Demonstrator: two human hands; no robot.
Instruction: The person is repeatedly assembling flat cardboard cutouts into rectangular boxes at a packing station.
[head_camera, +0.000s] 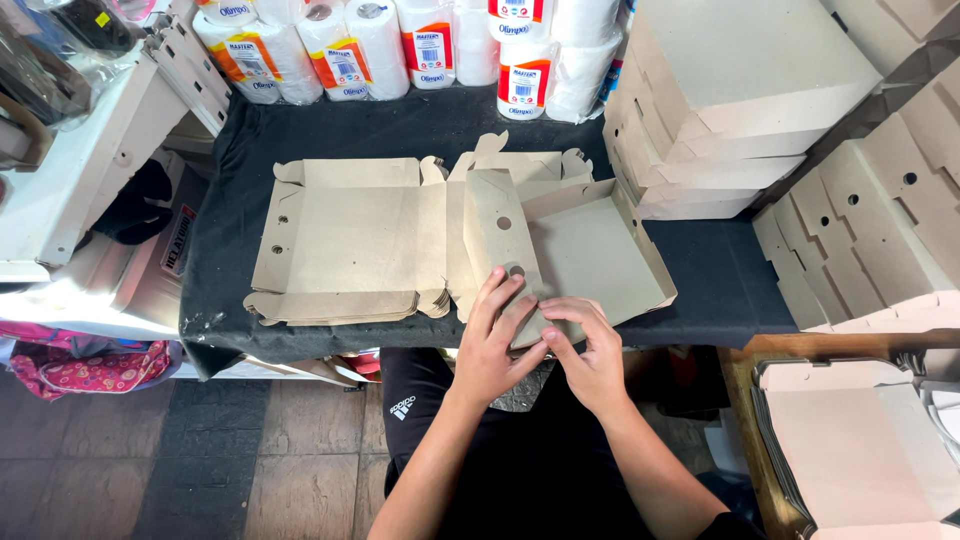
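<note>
A matte grey-brown cardboard box (560, 250), half folded, is pinched at its near flap by the left hand (497, 345) and right hand (590, 350). Flat blanks (350, 240) are stacked at nine o'clock on the black-clothed worktop (700, 290); paper rolls (350, 45) at twelve.

This looks like a small box-folding workshop: a stack of flat cardboard blanks (345, 240) lies on a black-covered table (700, 290), folded boxes (730, 90) pile up at the far right, and wrapped paper rolls (350, 45) line the far edge.
</note>
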